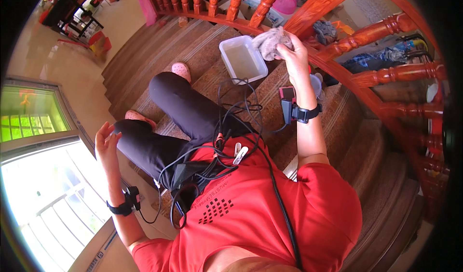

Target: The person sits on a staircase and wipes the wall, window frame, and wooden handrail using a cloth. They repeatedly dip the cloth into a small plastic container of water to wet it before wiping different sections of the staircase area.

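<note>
My right hand (297,53) grips a bunched grey cloth (273,42) beside the lower rail of a reddish wooden banister (318,8). Just left of the cloth, a translucent plastic tub (243,59) of cloudy liquid rests on the brown stair treads (195,44). The cloth overlaps the tub's right rim in this view; whether they touch I cannot tell. Out to the left, near the window, my left hand (106,138) is raised with its fingers partly curled and apart, holding nothing. Both wrists carry a strapped device with a cable.
Black cables (238,107) loop across my lap and beside the tub. Behind my right forearm stands a small clear container (315,84). A bright barred window (54,196) lies at left. Beyond the balusters are a pink plastic item (284,1) and boxes.
</note>
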Action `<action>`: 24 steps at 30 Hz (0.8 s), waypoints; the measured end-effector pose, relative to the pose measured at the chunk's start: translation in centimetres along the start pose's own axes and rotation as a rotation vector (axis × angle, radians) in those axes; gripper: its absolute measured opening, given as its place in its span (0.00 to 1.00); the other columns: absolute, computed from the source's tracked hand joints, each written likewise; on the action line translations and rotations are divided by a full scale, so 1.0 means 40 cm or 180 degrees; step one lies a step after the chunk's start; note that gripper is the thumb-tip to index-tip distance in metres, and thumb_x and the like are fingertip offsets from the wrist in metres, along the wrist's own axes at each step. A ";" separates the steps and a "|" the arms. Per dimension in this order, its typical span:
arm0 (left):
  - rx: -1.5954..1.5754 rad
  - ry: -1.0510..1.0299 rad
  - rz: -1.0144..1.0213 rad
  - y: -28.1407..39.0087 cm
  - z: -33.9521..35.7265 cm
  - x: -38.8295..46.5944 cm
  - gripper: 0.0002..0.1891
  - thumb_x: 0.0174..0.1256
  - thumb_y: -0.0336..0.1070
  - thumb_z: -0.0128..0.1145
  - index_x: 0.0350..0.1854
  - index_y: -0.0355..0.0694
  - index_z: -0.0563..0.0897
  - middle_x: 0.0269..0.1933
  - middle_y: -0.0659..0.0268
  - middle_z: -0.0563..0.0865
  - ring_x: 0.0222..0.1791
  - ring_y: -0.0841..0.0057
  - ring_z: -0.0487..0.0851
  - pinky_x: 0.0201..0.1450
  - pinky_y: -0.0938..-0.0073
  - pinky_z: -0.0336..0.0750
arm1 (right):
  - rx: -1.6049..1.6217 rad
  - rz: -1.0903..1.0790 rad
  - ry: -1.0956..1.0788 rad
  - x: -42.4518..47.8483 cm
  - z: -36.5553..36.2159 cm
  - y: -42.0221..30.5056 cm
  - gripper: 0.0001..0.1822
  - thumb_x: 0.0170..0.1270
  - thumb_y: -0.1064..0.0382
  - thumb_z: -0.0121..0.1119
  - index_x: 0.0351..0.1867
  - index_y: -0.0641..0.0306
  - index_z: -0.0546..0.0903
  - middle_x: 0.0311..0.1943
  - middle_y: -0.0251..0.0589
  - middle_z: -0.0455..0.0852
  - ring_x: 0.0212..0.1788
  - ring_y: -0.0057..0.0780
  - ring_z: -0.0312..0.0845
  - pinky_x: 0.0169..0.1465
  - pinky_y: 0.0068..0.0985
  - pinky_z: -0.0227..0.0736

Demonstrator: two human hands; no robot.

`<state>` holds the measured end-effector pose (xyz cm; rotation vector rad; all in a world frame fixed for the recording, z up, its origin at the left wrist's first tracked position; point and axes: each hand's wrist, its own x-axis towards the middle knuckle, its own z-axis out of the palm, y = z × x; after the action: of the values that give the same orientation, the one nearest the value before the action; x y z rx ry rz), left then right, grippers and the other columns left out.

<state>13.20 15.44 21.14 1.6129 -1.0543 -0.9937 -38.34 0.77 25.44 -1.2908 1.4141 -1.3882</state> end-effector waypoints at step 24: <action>0.3025 0.1745 -0.0063 -0.371 -0.645 -0.167 0.23 0.72 0.34 0.46 0.68 0.42 0.65 0.64 0.51 0.72 0.58 0.60 0.76 0.59 0.60 0.70 | -0.2873 0.0660 -0.1878 -0.152 -0.066 0.411 0.17 0.54 0.60 0.65 0.42 0.65 0.78 0.41 0.58 0.83 0.48 0.55 0.79 0.49 0.41 0.73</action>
<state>38.08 31.48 13.77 2.4516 -1.1723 0.0428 -42.07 5.60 8.80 -1.8211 1.7093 -0.1241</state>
